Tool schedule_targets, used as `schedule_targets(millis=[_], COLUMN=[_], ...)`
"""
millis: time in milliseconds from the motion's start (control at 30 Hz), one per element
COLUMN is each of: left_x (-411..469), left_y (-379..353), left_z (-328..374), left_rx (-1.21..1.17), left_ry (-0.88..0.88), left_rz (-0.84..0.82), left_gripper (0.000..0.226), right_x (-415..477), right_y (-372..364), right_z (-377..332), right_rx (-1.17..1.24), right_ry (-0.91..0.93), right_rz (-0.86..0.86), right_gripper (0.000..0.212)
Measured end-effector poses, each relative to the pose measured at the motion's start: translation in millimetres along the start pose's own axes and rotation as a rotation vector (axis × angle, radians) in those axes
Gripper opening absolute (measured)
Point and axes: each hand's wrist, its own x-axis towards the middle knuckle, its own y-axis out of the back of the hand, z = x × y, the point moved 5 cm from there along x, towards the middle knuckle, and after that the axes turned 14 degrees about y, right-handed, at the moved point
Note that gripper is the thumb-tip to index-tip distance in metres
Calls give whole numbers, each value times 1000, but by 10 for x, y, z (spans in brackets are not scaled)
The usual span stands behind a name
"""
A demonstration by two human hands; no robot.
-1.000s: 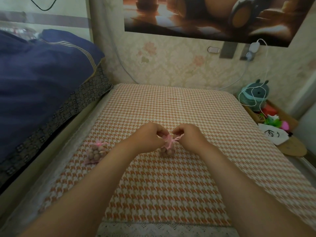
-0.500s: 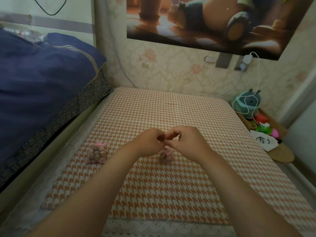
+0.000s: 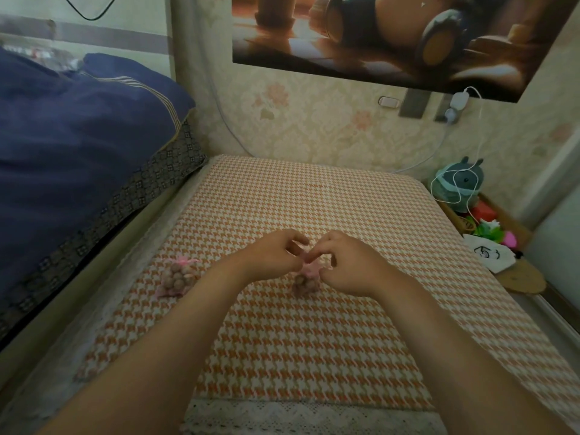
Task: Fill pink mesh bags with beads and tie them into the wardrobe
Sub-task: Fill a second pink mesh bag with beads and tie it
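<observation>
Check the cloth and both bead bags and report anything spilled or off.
Nothing stands out. The left bag lies on the checked cloth with its beads inside. The left hand and right hand pinch the top of the middle bag, which also holds its beads. No loose beads show on the cloth.

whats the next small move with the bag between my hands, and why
Likely pull outward to cinch the neck shut: left hand and right hand both pinch the pink top of the bead-filled mesh bag, which rests on the checked mat.
</observation>
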Motion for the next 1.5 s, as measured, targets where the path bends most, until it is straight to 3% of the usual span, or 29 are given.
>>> schedule_targets(millis=[133, 167, 267, 333, 533, 800, 900, 1000, 1167, 1233, 1333, 1500], left_x=[3, 4, 55, 77, 80, 101, 83, 91, 75, 73, 78, 21], left_y=[-114, -149, -214, -208, -198, -215, -187, -115, -81, -89, -33, 122], left_z=[-36, -44, -64, -61, -48, -35, -25, -42, -105, -109, -109, -124], left_rx=[57, 73, 132, 121, 96, 129, 141, 219, 307, 347, 347, 291], left_ry=[-32, -41, -105, -119, -117, -152, -161, -138, -77, -63, -7, 36], left_rz=[-24, -26, 23, 71, 115, 139, 151, 178, 218, 245, 286, 300], left_gripper=[90, 87, 45, 32, 35, 24, 30, 36, 26, 22, 9, 29], right_x=[-35, -38, -36, -32, 7, 5, -19, -29, -79, -91, -99, -130], right_y=[53, 62, 62, 41, -30, -35, -96, -32, -120, -201, -202, -150], right_z=[26, 37, 58, 43, 42, 60, 120, 165, 296, 363, 427, 518], right_rx=[-38, -45, -66, -32, -165, -183, -104, 39, 236, 285, 277, 459], right_ry=[-48, -55, -50, -15, -27, -36, -77, -69, -183, -233, -256, -344], right_rz=[59, 71, 85, 73, -35, -48, -83, 45, 58, 66, 127, 195], right_gripper=[9, 7, 7, 16, 28, 23, 22, 29, 61, 53, 21, 15])
